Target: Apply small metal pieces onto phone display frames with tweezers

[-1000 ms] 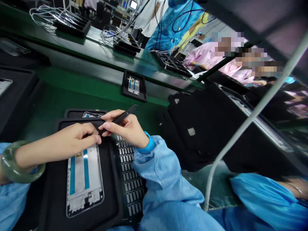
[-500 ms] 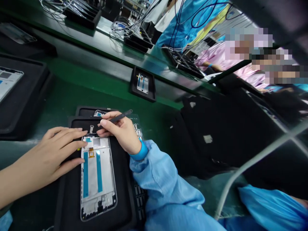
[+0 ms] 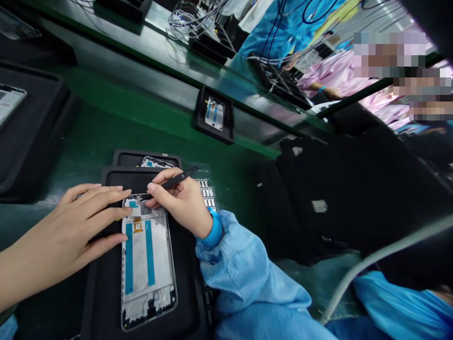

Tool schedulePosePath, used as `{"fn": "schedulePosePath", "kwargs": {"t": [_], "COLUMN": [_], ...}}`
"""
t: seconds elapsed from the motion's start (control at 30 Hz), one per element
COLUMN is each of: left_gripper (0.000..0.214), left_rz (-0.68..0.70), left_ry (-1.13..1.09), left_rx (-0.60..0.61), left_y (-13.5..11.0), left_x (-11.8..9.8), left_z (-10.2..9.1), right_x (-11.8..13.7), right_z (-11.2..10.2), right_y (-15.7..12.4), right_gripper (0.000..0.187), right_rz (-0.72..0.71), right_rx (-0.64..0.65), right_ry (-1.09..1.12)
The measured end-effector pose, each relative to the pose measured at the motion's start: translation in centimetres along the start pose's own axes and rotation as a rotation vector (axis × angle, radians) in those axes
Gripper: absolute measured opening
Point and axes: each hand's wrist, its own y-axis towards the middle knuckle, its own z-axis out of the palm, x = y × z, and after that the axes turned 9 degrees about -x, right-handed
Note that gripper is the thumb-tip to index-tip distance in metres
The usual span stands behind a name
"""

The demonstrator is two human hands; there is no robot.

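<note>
A white phone frame (image 3: 146, 267) with two blue strips lies in a black foam tray (image 3: 102, 293) in front of me. My left hand (image 3: 76, 229) rests flat, fingers stretched out, on the tray and the frame's upper left edge. My right hand (image 3: 182, 200) pinches black tweezers (image 3: 171, 180), their tip down at the frame's top end. A sheet of small parts (image 3: 207, 189) lies partly hidden under my right wrist.
A second black tray (image 3: 125, 158) with another frame sits just behind. A small tray with a frame (image 3: 214, 114) rides the green belt farther back. Large black trays (image 3: 24, 123) stand at left, black foam pieces (image 3: 318, 198) at right. A grey cable (image 3: 382, 255) crosses right. Co-workers sit beyond.
My left hand has opened from curled fingers at the frame's top to lying flat beside it. The camera view has shifted, and the tweezers' tip has come down onto the frame's top end.
</note>
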Motion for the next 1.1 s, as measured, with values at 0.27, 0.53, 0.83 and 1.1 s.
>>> {"fn": "schedulePosePath", "kwargs": {"t": [0.27, 0.53, 0.83, 1.1], "left_gripper": [0.035, 0.036, 0.038, 0.042], "left_rz": [0.019, -0.029, 0.048, -0.003], "left_ry": [0.011, 0.008, 0.202, 0.35], "left_rx": [0.002, 0.038, 0.04, 0.016], "left_y": [0.1, -0.2, 1.0, 0.6], "left_x": [0.2, 0.0, -1.8, -4.3], "left_z": [0.0, 0.2, 0.9, 1.9], "right_x": [0.0, -0.4, -0.1, 0.5], "right_z": [-0.1, -0.2, -0.2, -0.8], "right_y": [0.1, 0.2, 0.2, 1.1], "right_gripper": [0.027, 0.027, 0.014, 0.033], "right_rz": [-0.005, -0.039, -0.189, -0.116], "right_rx": [0.026, 0.033, 0.084, -0.099], "right_ry": [-0.031, -0.101, -0.289, 0.088]}}
